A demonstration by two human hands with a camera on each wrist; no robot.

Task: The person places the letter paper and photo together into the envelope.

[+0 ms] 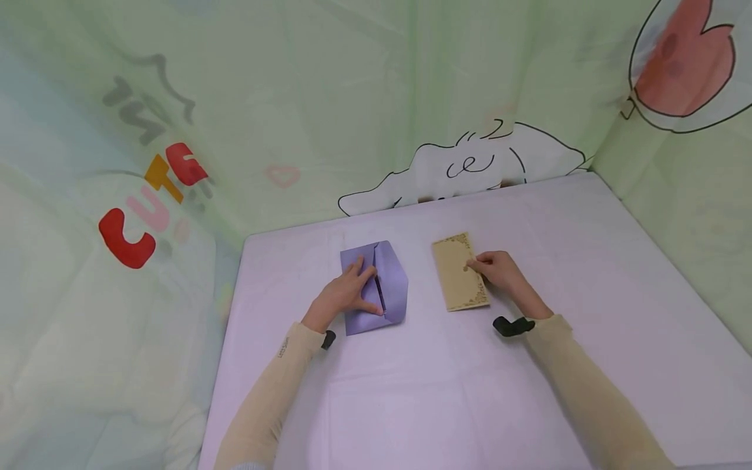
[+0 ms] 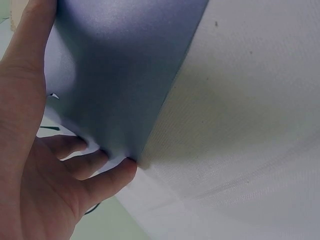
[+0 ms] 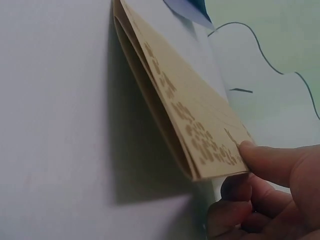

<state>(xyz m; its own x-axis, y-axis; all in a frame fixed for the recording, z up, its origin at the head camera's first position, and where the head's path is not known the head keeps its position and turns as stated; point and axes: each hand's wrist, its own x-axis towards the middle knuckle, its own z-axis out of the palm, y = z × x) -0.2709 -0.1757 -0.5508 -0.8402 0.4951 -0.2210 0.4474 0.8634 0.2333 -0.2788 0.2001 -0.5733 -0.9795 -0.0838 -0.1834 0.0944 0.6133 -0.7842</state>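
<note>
A purple envelope (image 1: 395,281) lies on the left part of the table, its pointed flap folded out to the right and a dark gap showing along its mouth. My left hand (image 1: 346,290) rests on the envelope with fingers and thumb spread. In the left wrist view those fingertips (image 2: 127,170) touch the envelope's edge. To the right, my right hand (image 1: 499,269) pinches a folded tan card (image 1: 455,274) at its right edge, thumb on top and fingers beneath. Brown floral print decorates the card's corners. The right wrist view shows its layers parted slightly along the fold's open side.
A pale lilac cloth covers the table (image 1: 399,405). Behind it hangs a light green curtain (image 1: 329,117) with cartoon drawings, and colourful letters (image 1: 153,202) show on the left side. Dark wrist straps (image 1: 514,326) sit on both sleeves.
</note>
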